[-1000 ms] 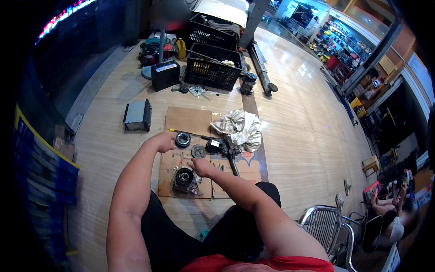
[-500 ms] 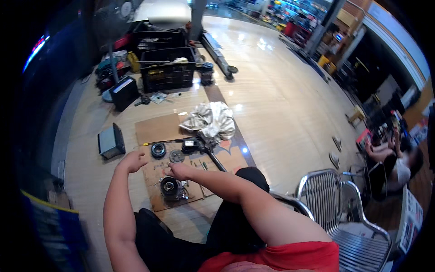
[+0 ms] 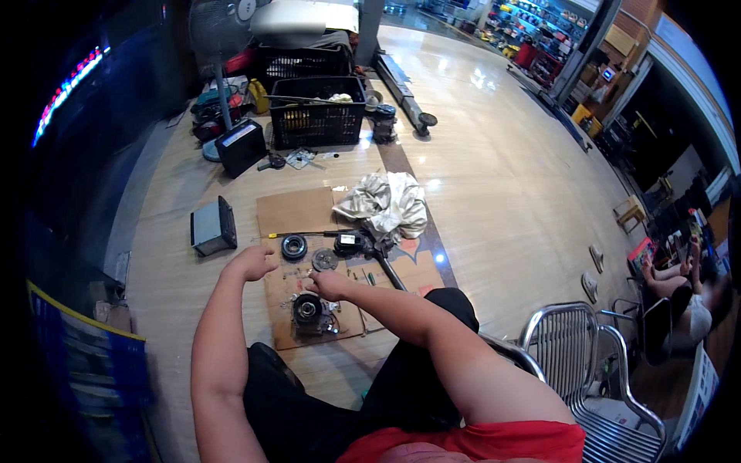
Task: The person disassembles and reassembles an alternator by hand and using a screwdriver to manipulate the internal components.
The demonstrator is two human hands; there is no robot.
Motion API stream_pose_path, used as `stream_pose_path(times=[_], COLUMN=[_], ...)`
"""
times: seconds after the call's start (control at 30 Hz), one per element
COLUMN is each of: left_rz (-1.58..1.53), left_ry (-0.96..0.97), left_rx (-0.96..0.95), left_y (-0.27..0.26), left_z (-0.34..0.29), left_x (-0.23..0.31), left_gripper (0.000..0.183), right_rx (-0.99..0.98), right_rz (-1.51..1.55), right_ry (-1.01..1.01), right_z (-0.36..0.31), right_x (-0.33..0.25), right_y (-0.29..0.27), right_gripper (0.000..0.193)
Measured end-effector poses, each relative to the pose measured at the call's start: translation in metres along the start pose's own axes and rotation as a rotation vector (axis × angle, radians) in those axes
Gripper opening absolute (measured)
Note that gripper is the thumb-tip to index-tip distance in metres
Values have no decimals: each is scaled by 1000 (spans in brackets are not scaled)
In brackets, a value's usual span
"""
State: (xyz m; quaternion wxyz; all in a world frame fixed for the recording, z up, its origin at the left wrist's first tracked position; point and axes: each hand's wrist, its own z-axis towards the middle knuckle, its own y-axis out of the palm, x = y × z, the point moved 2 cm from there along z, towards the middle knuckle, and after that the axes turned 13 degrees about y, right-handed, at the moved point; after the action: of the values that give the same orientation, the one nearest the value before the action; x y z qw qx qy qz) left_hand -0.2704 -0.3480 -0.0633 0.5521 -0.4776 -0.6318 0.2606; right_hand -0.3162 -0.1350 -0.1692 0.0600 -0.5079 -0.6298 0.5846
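Observation:
My left hand [image 3: 253, 263] hovers at the left edge of a cardboard sheet [image 3: 293, 208], fingers stretched toward the right, holding nothing. Above the sheet, my right hand [image 3: 328, 285] is closed, its fingertips bunched together; whatever they pinch, if anything, is too small to make out. Just below it sits a round metal machine part with a pulley [image 3: 307, 310]. A black grooved ring [image 3: 293, 247] and a flat grey metal disc [image 3: 325, 260] lie beyond my hands. Small bits lie scattered between them, too small to name.
A black tool with a white label [image 3: 349, 241] and a crumpled whitish cloth [image 3: 386, 204] lie on the cardboard's far right. A grey box [image 3: 214, 226] stands left. Farther off are a black crate [image 3: 318, 116] and a fan [image 3: 220, 31]. A metal chair [image 3: 567, 351] stands right; a person [image 3: 687, 301] sits beyond.
The whole view has shifted, so the scene sits farther right and slightly higher in the picture. Both hands keep nearly the same places over the cardboard; the parts there stay put.

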Motion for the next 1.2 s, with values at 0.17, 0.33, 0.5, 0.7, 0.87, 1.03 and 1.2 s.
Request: stream_pose_path(times=[0.17,0.33,0.5,0.7,0.87,1.03,1.2], left_rz=[-18,-24,4,-17,-30,-57,-61], left_ry=[-52,-69,-4,3,-5,-15,-14], left_rx=[-51,-44,-1,-28,-67,-76,-75], left_y=[-13,-13,-11,-14,-24,-24,-21], left_z=[-6,-9,-10,-11,-19,-17,-16], left_x=[22,17,11,14,27,26,20], left_gripper=[52,52,54,54,54,54,54], right_rx=[-35,-52,-43,-62,-77,-92,-92], right_rz=[-18,-30,-24,-6,3,-13,-13], right_ry=[-9,-17,-43,-93,-59,-58,-72], right_z=[2,2,5,3,1,1,-2], right_x=[5,0,3,3,1,2,-1], right_y=[-1,0,4,2,2,1,-1], right_gripper=[41,36,34,37,42,45,46])
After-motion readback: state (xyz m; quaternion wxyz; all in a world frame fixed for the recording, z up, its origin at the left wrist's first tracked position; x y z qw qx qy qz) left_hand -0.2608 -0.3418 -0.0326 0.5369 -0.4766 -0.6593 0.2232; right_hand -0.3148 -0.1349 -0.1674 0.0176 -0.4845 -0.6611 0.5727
